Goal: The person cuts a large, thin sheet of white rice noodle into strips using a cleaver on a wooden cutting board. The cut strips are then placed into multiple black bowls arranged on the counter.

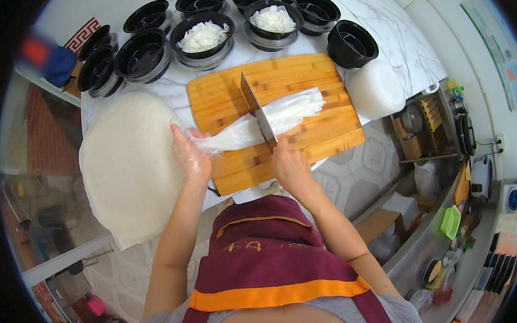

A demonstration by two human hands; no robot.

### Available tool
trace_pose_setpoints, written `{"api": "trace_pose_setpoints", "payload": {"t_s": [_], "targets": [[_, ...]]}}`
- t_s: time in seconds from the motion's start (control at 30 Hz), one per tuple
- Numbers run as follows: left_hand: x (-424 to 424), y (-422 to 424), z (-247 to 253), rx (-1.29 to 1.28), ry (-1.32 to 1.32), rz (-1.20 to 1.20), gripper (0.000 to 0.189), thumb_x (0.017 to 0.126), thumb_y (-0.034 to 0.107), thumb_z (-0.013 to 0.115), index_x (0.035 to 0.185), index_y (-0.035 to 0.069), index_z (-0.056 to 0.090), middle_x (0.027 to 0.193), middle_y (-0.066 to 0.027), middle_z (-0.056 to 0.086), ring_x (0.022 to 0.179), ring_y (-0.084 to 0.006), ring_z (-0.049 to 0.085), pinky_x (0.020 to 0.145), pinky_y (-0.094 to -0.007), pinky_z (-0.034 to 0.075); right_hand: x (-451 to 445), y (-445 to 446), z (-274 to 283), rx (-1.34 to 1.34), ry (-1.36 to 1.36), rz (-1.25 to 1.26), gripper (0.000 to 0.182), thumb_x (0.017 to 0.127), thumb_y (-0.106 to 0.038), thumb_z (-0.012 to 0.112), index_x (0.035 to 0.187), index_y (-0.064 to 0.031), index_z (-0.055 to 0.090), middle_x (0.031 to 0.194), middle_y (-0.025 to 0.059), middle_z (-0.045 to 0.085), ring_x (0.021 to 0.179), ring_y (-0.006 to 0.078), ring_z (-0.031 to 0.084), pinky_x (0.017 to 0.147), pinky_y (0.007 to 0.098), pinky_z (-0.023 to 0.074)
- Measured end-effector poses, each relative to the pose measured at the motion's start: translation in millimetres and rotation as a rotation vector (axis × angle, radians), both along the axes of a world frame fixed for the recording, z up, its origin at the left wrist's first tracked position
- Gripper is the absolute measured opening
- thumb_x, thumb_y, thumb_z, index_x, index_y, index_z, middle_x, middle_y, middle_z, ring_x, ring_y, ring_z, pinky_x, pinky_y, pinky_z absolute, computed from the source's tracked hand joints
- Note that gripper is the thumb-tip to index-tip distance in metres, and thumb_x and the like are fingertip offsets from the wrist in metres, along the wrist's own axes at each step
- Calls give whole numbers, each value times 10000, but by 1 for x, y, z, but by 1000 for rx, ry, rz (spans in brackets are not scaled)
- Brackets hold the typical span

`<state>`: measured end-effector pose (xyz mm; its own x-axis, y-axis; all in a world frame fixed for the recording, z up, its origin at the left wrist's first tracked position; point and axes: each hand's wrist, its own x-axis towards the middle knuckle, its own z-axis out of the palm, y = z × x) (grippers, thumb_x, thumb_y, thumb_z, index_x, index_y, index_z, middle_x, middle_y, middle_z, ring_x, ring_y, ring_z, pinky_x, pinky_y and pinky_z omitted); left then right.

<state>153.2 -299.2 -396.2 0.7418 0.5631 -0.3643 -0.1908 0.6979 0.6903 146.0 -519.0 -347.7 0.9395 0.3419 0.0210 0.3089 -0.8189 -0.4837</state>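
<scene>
A long, folded white sheet of what looks like rice noodle (289,111) lies across the wooden cutting board (327,133). Its narrowed, gathered end is in my left hand (191,154), at the board's left edge. Thin clear plastic, apparently a glove, covers that hand. My right hand (291,164) grips a cleaver (258,111) near the board's front edge. The blade stands upright across the folded sheet, near its middle; whether it has cut through is hidden. Beside my left hand lies a broad, rounded stack of white sheets (129,168).
Behind the board stand several black bowls (141,56) on clear lids. White cut strips fill one bowl (203,36) and another bowl (274,19). A stack of translucent white lids (375,89) and a black bowl stack (352,44) stand right of the board. A steel counter (401,211) runs along the right.
</scene>
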Motion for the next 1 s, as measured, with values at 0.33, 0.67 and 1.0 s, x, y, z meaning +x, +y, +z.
{"api": "trace_pose_setpoints", "payload": {"t_s": [0.33,0.67,1.0], "targets": [[102,-120,122,1577,-233,-712,520,942,354,303,706,-24,572,681,-206,577,653,-383,535,675,-465,417,-42,-94,31,252,245,-370,165,882,-132,489,890,28,449,671,291,562,638,458,561,527,509,431],[216,-241,88,2358,-469,-873,616,937,442,289,727,-21,637,724,-207,603,782,-359,609,713,-436,484,-19,-173,12,298,110,-473,179,904,-154,455,843,14,459,527,133,519,411,227,523,410,342,414],[113,-102,149,2320,-499,-407,347,830,87,453,1151,-37,498,1063,-195,572,932,-336,561,813,-365,462,91,-147,8,5,-54,-225,196,882,-166,429,862,29,442,664,304,558,642,494,541,610,566,422]]}}
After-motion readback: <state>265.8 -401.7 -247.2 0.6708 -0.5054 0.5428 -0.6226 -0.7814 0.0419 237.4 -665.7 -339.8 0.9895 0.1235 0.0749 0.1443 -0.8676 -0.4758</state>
